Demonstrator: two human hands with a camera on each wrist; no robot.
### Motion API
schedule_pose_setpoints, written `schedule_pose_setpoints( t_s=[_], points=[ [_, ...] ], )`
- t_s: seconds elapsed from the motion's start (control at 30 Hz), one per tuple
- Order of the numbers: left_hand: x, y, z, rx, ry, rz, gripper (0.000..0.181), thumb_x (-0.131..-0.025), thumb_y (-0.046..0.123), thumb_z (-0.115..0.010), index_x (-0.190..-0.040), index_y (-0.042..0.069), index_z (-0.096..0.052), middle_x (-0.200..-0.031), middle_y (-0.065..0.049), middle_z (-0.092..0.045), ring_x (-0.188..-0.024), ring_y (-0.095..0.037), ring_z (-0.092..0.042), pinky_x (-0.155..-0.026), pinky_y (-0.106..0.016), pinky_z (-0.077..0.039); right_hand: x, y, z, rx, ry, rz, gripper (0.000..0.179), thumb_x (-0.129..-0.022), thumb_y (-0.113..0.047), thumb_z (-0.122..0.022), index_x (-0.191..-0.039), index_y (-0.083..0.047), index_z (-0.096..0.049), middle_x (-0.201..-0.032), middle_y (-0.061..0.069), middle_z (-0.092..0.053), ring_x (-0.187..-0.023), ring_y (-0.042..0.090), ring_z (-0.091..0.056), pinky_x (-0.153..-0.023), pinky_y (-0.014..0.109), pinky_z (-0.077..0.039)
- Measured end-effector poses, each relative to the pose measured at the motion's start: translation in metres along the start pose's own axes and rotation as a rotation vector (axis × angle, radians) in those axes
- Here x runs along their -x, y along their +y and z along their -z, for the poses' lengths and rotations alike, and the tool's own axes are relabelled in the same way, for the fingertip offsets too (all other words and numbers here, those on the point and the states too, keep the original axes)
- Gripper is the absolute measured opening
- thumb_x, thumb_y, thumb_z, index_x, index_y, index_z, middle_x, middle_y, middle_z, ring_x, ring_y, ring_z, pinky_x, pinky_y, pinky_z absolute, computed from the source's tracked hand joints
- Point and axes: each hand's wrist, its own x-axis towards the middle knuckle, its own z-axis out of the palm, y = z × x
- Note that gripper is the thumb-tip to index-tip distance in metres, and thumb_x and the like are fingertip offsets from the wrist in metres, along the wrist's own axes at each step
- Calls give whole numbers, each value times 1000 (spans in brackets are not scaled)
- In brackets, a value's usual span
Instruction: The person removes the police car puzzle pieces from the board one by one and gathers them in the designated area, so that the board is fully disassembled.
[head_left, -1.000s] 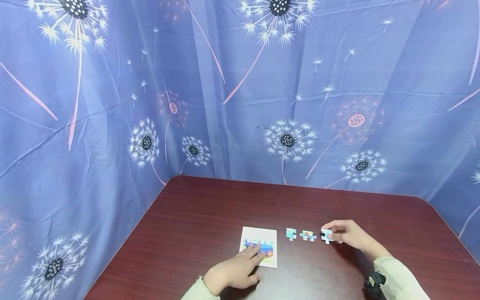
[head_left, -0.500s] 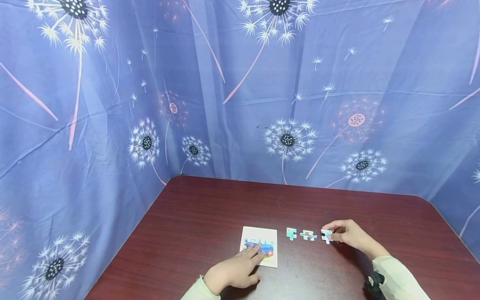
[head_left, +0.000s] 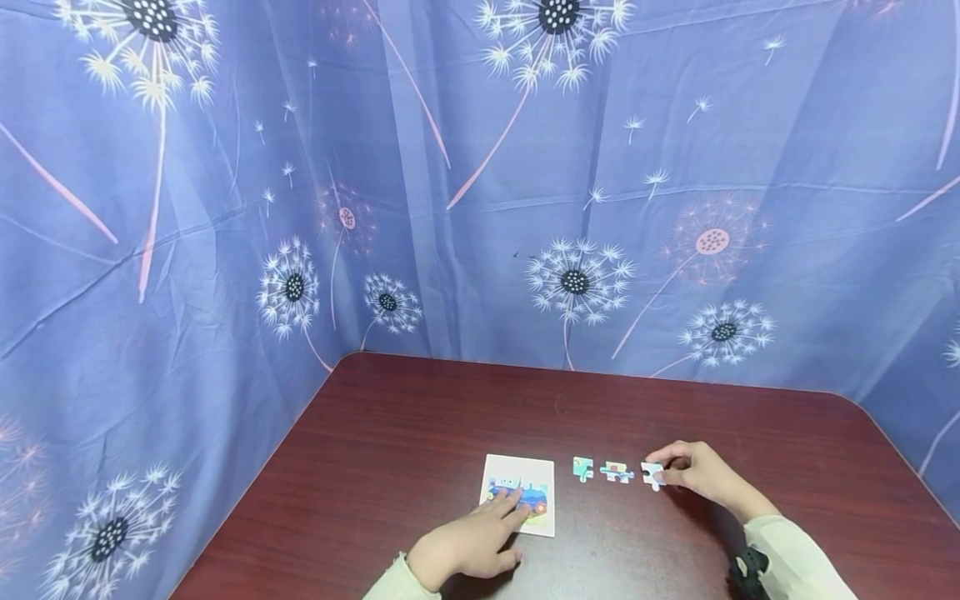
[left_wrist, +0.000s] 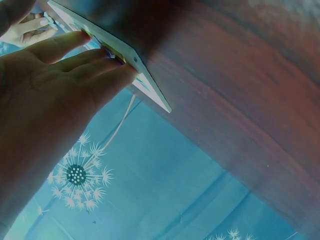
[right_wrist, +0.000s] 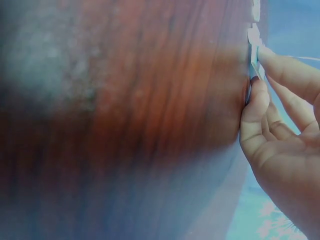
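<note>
In the head view my left hand (head_left: 472, 540) lies with outstretched fingers on a square white puzzle board (head_left: 519, 463) printed with a blue tractor. The left wrist view shows those fingertips on the board's printed face. My right hand (head_left: 701, 475) pinches a small jigsaw piece (head_left: 651, 473) between thumb and fingers, low over the table. Left of it lie two more pieces in a row: a middle jigsaw piece (head_left: 617, 472) and another jigsaw piece (head_left: 582, 467) nearer the board. In the right wrist view the pinched piece appears edge-on, its lower corner hidden by the thumb.
A dark red wooden table (head_left: 420, 417) carries everything. Blue curtains (head_left: 465, 275) with dandelion prints hang right behind its back edge and along its left side. A dark band (head_left: 748, 571) sits at the right sleeve's cuff.
The piece in my right hand has tipped slightly and shifted a little toward me, its face now looking whiter. My left hand, the board and the other two pieces have stayed put.
</note>
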Motion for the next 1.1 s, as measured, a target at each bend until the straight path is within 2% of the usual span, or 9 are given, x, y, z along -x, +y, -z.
schedule_pose_setpoints(
  t_s=[0.53,0.8,0.97,1.1],
  points=[
    [0,1,1,3,3,-2,61,-94,34,-57,-146,8,-40,-154,-15,-31,-141,-30,-29,-113,-39,-29,2,-2,-1,23,28,19,23,-81,-4,-72,-102,3,-70,-86,7,-58,-63,7,-49,-51,23,-42],
    [0,1,2,1,6,5,61,-93,35,-58,-146,9,-41,-154,-14,-31,-141,-30,-29,-113,-39,-29,1,-1,-2,44,33,65,22,-82,-3,-72,-102,5,-70,-87,7,-57,-63,5,-46,-50,22,-40],
    [-1,1,2,1,3,3,61,-94,35,-57,-146,9,-41,-153,-15,-32,-141,-30,-29,-113,-39,-29,2,-2,-2,39,33,53,21,-82,-2,-71,-102,4,-70,-87,7,-57,-62,6,-45,-50,22,-39],
    [-1,1,2,4,9,0,60,-94,35,-56,-145,8,-42,-153,-15,-32,-141,-30,-31,-112,-39,-30,2,-3,-2,59,51,32,21,-83,-2,-70,-103,4,-70,-88,7,-59,-64,7,-48,-51,24,-43]
  ],
)
